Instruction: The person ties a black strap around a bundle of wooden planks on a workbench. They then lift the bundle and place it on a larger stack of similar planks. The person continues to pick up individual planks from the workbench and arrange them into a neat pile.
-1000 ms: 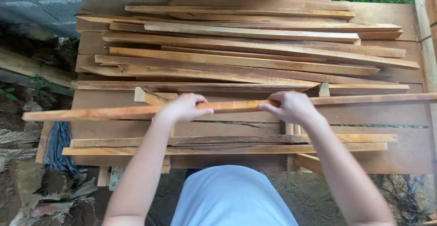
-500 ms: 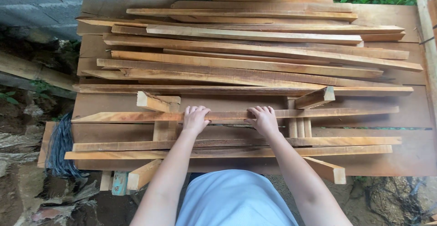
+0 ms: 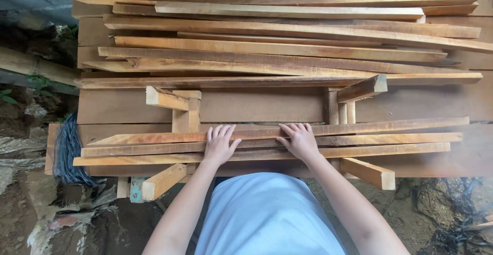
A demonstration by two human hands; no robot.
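Observation:
Three long thin wooden slats lie side by side across two wooden frame supports on a workbench. My left hand rests flat on the slats with fingers spread. To its right, my right hand presses flat on the same slats. The farthest of the three, a reddish slat, lies under my fingertips. Neither hand grips anything.
A large pile of long rough wooden slats covers the far half of the bench. Angled wooden legs stick out toward me. A blue bundle of cord hangs at the left edge. Dirt ground and debris lie below.
The reddish slat I held up with both hands has come down onto the supports beside the other two. My hands moved closer together and now lie flat on the slats.

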